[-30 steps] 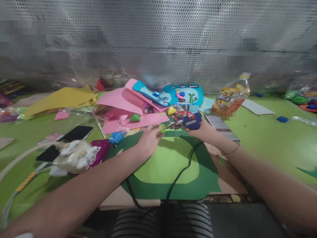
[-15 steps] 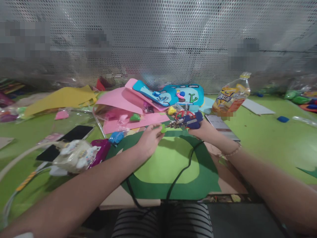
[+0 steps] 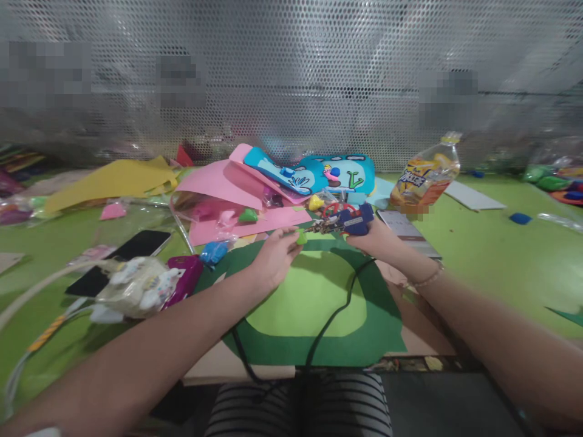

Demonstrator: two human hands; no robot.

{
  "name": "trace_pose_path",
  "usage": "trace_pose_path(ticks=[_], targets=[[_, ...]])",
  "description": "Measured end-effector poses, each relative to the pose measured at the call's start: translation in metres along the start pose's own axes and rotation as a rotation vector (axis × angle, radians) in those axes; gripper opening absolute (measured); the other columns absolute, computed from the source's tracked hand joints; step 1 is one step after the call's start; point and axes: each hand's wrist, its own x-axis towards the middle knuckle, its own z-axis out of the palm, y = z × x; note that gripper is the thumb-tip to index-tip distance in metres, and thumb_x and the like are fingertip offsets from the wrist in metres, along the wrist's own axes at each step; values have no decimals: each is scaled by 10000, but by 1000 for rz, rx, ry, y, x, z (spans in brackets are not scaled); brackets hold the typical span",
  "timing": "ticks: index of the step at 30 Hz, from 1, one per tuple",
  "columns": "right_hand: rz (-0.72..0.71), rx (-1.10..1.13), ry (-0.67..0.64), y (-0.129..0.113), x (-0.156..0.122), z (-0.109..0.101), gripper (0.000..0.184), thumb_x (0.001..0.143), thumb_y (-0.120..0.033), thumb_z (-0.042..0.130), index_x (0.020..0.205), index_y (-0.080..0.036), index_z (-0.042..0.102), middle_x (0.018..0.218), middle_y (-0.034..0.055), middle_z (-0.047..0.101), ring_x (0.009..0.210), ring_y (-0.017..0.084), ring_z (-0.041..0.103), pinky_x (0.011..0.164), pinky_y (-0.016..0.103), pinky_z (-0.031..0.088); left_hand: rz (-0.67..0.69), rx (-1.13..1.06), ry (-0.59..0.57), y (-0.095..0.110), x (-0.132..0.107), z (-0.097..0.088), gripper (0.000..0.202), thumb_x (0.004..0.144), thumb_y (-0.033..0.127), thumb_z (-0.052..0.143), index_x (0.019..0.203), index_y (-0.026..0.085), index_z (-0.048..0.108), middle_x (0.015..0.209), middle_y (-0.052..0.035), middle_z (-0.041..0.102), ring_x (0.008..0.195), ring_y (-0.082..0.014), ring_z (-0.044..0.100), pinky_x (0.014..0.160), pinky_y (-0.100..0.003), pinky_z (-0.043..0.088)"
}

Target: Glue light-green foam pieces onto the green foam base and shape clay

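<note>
My left hand [image 3: 276,255] pinches a small light-green piece [image 3: 301,237] above the far edge of a dark green foam sheet [image 3: 378,321] that has a light-green patch [image 3: 314,297] on it. My right hand [image 3: 376,238] is closed round a blue glue gun [image 3: 348,221], whose tip points left at the small piece. The gun's black cord [image 3: 334,315] runs back across the sheet toward me.
Pink sheets [image 3: 228,185] and a blue foam craft [image 3: 319,173] lie behind the hands. A juice bottle [image 3: 426,176] stands at the right. A black phone [image 3: 122,255], a purple case [image 3: 184,276] and a white plush bundle [image 3: 136,285] lie at the left. A perforated metal screen [image 3: 291,79] closes the back.
The glue gun's tip has edged left and closer to the small green piece, and both hands have lifted slightly.
</note>
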Motion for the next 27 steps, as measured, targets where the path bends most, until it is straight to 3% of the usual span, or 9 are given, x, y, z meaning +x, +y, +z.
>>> trace_pose_path(ticks=[10,27], targets=[[-51,-12,9,-4,-1,-1,118,608,-267,566,617,-186,480,465,-48,441,419,87,385,382,213,294,-23,17,-16,0,1,-1,91,775,60,540,782,142,578,812,-42,614,725,-101,585,801,-265,464],[-41,-50,9,-6,-2,-3,124,621,-271,569,602,-183,485,441,-44,454,400,90,408,362,206,308,-51,-6,-18,0,1,-1,123,784,68,490,813,145,581,827,-44,647,749,-108,610,847,-276,468]])
